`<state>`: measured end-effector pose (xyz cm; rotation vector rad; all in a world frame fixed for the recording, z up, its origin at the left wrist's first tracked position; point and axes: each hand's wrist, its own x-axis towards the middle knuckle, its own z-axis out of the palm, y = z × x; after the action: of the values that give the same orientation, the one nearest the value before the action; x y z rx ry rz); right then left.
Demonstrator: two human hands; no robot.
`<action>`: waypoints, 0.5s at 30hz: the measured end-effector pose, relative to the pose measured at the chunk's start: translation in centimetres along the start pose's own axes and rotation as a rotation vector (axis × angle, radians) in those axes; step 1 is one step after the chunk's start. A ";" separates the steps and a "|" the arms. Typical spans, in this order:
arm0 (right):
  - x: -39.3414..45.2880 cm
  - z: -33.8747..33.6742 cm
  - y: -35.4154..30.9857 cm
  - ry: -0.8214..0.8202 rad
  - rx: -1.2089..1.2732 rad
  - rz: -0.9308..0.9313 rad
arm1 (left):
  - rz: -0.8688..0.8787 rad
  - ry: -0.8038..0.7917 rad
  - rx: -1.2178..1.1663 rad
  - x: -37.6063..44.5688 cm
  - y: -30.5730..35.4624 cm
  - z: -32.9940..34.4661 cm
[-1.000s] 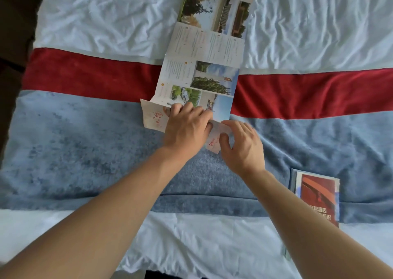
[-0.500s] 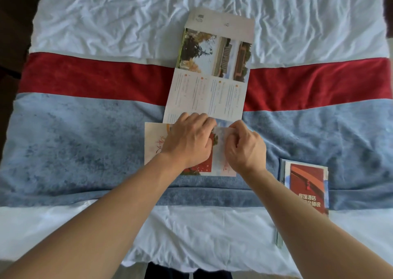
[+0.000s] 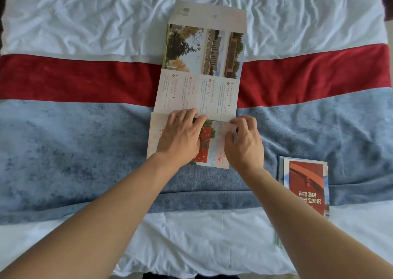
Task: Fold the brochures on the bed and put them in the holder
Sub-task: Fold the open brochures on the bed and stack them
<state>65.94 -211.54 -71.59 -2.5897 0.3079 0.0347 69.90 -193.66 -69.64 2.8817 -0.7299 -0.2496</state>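
A long brochure (image 3: 202,66) lies lengthwise down the middle of the bed, with photo and text panels showing. Its near end is folded over into a panel (image 3: 209,149) with a red building on it. My left hand (image 3: 180,139) presses flat on that folded panel, fingers at the crease. My right hand (image 3: 244,144) pinches the panel's right edge near the crease. To the right lies a clear holder (image 3: 281,172) with a red-covered folded brochure (image 3: 306,185) in it.
The bed has a wrinkled white sheet (image 3: 85,17), and across it a runner with a red band (image 3: 74,78) and a blue-grey band (image 3: 74,151). The near bed edge runs along the bottom of the view.
The near panels of the brochure have been folded over towards me, so less of it lies unfolded. Both hands stayed on the fold, and the view shifted to show the brochure's far end.
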 end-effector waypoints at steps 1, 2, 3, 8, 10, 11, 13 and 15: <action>0.2 0.2 -0.3 -0.011 0.030 0.015 | -0.004 -0.019 0.008 0.1 -0.2 0.1; 0.3 0.4 -0.6 -0.019 0.065 0.029 | -0.009 -0.035 0.016 0.2 -0.3 0.3; 0.5 0.6 -0.9 -0.025 0.101 0.048 | -0.013 -0.046 0.022 0.2 -0.4 0.4; 0.9 0.9 -2.6 -0.033 0.225 0.236 | -0.017 -0.038 0.062 0.0 -0.6 0.8; 0.9 0.9 -3.2 -0.027 0.220 0.242 | -0.028 -0.040 0.070 -0.1 -0.5 0.9; 0.9 0.8 -3.4 -0.022 0.223 0.229 | -0.030 -0.043 0.069 -0.1 -0.5 0.8; 0.8 0.5 -3.8 -0.024 0.265 0.232 | -0.028 -0.050 0.078 -0.2 -0.4 0.8; 0.6 0.0 -4.1 -0.027 0.339 0.268 | -0.026 -0.057 0.089 -0.3 -0.2 0.7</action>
<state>67.46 -208.23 -69.59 -2.1973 0.5952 0.1033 69.61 -193.42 -70.30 2.9809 -0.7321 -0.3118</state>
